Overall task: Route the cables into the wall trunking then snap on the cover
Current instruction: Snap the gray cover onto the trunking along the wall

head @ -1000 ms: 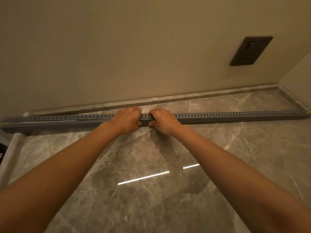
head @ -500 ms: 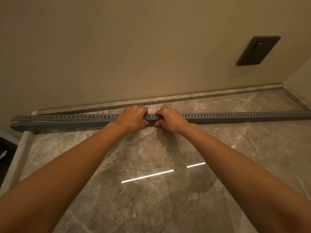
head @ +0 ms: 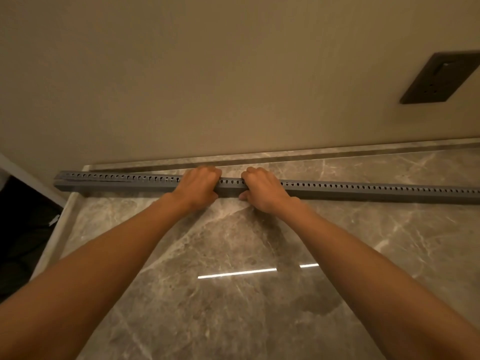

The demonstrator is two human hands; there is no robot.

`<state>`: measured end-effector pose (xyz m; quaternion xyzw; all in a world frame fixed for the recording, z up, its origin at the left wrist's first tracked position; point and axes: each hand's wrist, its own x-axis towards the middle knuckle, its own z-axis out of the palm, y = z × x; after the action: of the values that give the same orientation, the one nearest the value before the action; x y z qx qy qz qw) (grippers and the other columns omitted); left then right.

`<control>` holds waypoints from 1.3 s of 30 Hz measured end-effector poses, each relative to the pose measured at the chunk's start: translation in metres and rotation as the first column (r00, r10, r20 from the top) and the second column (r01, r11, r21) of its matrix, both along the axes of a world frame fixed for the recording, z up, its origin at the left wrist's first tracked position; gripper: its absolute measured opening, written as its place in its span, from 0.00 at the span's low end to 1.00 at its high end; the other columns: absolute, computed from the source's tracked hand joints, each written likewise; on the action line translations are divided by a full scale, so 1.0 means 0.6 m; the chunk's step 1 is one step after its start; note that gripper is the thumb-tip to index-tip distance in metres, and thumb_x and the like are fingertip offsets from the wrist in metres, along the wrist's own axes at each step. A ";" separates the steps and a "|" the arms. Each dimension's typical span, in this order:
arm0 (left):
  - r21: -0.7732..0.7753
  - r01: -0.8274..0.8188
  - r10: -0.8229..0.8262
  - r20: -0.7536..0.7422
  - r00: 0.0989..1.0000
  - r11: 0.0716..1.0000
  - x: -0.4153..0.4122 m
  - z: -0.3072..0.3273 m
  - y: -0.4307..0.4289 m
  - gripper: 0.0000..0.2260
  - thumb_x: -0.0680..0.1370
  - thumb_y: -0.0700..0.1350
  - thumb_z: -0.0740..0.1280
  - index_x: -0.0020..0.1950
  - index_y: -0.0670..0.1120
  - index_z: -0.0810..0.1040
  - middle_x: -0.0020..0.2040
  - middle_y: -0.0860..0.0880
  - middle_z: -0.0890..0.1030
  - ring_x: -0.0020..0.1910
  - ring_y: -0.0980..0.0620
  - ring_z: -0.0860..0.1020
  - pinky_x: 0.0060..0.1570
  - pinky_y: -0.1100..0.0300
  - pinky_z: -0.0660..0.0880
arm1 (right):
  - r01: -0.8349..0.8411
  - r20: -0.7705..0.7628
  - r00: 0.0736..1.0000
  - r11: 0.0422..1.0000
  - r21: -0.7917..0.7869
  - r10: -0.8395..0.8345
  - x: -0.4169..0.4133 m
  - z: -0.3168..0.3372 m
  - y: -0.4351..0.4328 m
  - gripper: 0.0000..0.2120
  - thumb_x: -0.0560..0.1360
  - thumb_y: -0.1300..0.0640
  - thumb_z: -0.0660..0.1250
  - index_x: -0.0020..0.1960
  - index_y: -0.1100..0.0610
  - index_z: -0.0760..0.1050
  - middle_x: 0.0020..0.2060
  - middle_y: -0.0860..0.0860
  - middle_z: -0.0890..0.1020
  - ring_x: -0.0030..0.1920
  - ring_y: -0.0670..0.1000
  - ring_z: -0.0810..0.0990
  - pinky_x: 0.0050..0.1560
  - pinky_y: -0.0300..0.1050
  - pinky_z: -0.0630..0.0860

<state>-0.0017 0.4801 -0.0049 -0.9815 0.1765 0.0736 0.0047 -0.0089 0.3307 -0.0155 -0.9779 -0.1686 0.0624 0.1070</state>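
A long grey slotted trunking point(head: 363, 190) lies across the marble floor, parallel to the beige wall, and its right end runs out of view. My left hand point(head: 198, 188) grips it near the middle, fingers curled over the top and thumb at the front. My right hand point(head: 262, 189) grips it the same way, a short gap to the right. Towards the left end a dark gap shows between the top edge and the front face. No cables are visible.
A dark wall socket point(head: 439, 77) sits on the beige wall at the upper right. A marble skirting strip point(head: 337, 153) runs behind the trunking. At the far left the floor point(head: 233, 294) ends at a pale edge beside a dark opening point(head: 23, 229).
My two hands have moved a little apart along the trunking, leaving a short bare stretch between them. The view has shifted right, so the trunking's left end sits further into the frame.
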 end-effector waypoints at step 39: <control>-0.109 0.123 -0.122 0.022 0.992 0.986 0.019 0.002 0.156 0.13 0.77 0.45 0.66 0.57 0.39 0.74 0.59 0.41 0.77 0.58 0.42 0.75 0.53 0.51 0.73 | 0.202 -0.008 0.979 0.977 0.075 -0.202 -0.005 0.005 0.159 0.14 0.73 0.55 0.68 0.57 0.60 0.76 0.54 0.58 0.79 0.56 0.59 0.76 0.55 0.50 0.71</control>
<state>0.0100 0.5739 -0.0038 -0.9681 0.2403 0.0558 -0.0438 -0.0121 0.4260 -0.0125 -0.9852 -0.0708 0.0448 0.1497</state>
